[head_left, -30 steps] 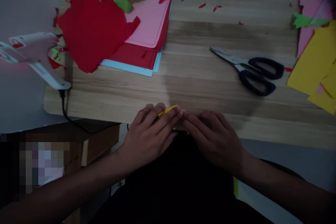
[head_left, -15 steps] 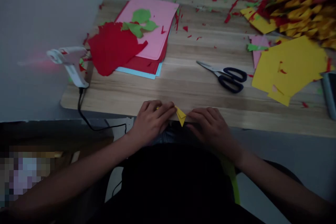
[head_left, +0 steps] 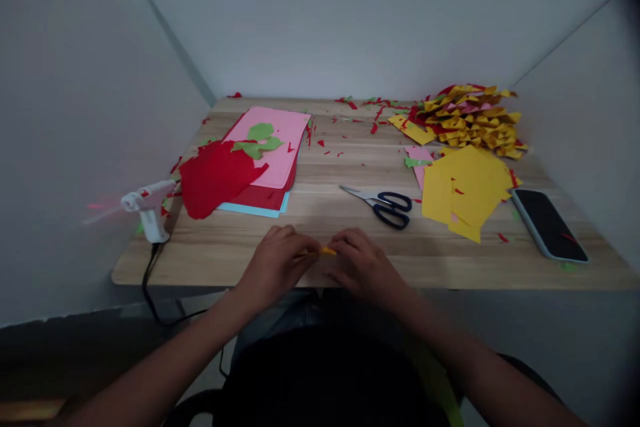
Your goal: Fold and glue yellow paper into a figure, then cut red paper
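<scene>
A small piece of folded yellow paper [head_left: 327,251] is pinched between my two hands, just above the front edge of the table. My left hand [head_left: 274,265] has its fingers closed over the paper's left part, hiding most of it. At the paper's right end, the fingertips of my right hand [head_left: 367,267] are bent and closed on it. Only a narrow yellow bit shows between the hands. Beyond my right hand lie scissors [head_left: 369,198] with dark handles, their blades pointing left.
Left, a white glue gun [head_left: 155,223] with a cable stands by red paper [head_left: 215,177] and pink sheets [head_left: 285,130]. Right are yellow sheets [head_left: 470,180], a phone [head_left: 550,223] and a pile of folded yellow paper pieces [head_left: 480,127]. Paper scraps are scattered across the table [head_left: 350,160].
The view has tilted up, showing more wall and the whole phone. My right hand has come in from the right onto the yellow paper, which is now mostly covered by fingers.
</scene>
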{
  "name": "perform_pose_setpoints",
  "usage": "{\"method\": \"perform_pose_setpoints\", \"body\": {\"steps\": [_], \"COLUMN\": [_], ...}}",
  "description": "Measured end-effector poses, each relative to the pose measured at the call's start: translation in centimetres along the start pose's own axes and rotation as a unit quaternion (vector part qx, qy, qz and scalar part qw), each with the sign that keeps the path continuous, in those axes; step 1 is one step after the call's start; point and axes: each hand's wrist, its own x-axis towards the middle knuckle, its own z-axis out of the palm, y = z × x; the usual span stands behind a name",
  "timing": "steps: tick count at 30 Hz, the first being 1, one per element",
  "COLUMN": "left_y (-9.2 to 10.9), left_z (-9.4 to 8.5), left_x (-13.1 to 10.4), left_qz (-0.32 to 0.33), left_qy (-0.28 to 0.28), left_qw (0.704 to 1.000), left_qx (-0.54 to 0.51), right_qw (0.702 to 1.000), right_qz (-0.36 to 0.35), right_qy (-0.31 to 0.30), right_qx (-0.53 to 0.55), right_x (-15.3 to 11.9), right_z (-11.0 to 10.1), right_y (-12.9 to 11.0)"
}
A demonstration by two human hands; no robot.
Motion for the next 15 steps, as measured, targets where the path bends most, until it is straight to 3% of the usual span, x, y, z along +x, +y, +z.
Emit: {"method": "perform_pose_setpoints", "body": {"steps": [4, 10, 15], "left_y": [-1.6, -3.6, -4.6], "left_z": [0.0, 3.0, 4.4], "left_x": [3.8, 6.5, 7.1], "left_qz": [-0.010, -0.039, 0.073], "left_qy": [-0.020, -0.007, -0.005], "left_qw": [1.000, 0.998, 0.997], "left_qx": [0.000, -0.042, -0.032], "right_qw": [0.993, 0.998, 0.998], "right_qz": [0.038, 0.011, -0.024], "right_qy": [0.079, 0.049, 0.044], "right_qx": [0.080, 0.046, -0.038], "right_x": [2.9, 4.4, 3.5], "right_z": [0.4, 0.1, 0.1], "right_y": [2.0, 5.8, 6.5]}}
